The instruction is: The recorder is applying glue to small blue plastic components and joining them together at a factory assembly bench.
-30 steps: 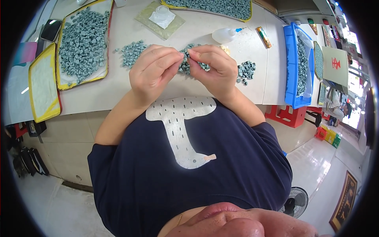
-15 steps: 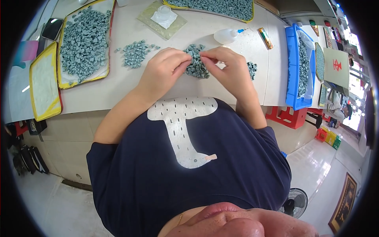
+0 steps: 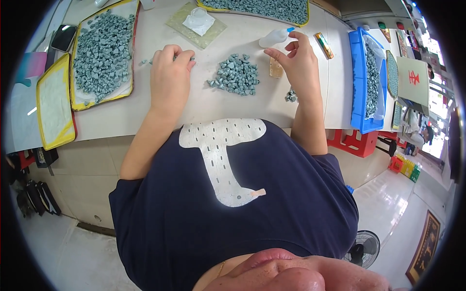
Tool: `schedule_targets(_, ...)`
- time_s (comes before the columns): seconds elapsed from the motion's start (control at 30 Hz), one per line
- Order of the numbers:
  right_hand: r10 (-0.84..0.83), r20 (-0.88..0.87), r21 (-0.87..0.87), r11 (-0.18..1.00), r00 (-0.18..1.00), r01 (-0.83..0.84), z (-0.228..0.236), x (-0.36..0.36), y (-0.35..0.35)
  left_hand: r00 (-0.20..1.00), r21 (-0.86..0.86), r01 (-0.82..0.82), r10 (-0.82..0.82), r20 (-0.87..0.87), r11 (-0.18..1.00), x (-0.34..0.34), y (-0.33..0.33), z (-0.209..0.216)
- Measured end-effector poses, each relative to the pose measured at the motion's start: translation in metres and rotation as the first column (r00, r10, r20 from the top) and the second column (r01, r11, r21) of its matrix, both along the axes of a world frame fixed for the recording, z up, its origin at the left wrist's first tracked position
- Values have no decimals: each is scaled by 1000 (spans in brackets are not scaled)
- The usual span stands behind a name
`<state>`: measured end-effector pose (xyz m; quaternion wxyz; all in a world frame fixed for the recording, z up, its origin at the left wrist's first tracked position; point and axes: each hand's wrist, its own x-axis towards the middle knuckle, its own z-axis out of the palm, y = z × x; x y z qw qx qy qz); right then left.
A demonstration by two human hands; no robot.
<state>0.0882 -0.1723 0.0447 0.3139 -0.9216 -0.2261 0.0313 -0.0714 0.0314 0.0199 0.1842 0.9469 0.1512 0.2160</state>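
My left hand [image 3: 170,72] lies palm down on the pale table [image 3: 145,116], its fingertips curled onto a few scattered grey-green stone pieces [image 3: 145,61]; what is under the fingers is hidden. My right hand [image 3: 298,63] is raised at the right with its fingers apart, the tips just beside the blue cap of a white squeeze bottle [image 3: 273,38] that lies on its side. Between the hands sits a pile of grey-green pieces [image 3: 235,75]. A smaller cluster of pieces [image 3: 291,95] lies by my right wrist, and a small tan block [image 3: 275,69] lies near my right palm.
A yellow-rimmed tray of stone pieces [image 3: 127,48] and a yellow tray with a white liner [image 3: 41,104] stand at the left. Another filled tray [image 3: 307,12] is at the back, a blue bin [image 3: 357,82] at the right. A clear dish [image 3: 198,18], a phone [image 3: 63,38] and a gold lighter-like bar [image 3: 323,45] also lie there.
The hands, which were together over the middle pile working one piece, have parted: the left went to the scattered pieces at the left, the right up toward the squeeze bottle.
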Motion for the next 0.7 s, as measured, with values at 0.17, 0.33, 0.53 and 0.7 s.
schedule_targets(0.17, 44, 45, 67, 997, 998, -47, -18, 15, 0, 998, 42, 57, -57, 16, 998, 4, -2, -3)
schedule_targets(0.33, 109, -117, 217, 973, 987, -82, -21, 16, -1, 987, -286, 74, -30, 157, 955, 5, -15, 10)
schedule_targets(0.53, 237, -169, 440, 887, 957, -142, 6, -9, 4, 974, -958, 225, 11, 227, -179, 4, -14, 12)
schedule_targets(0.7, 402, 246, 314, 828, 882, -465, 22, -12, 4, 945, -742, 286, 49, 324, -607, 2, -4, 4)
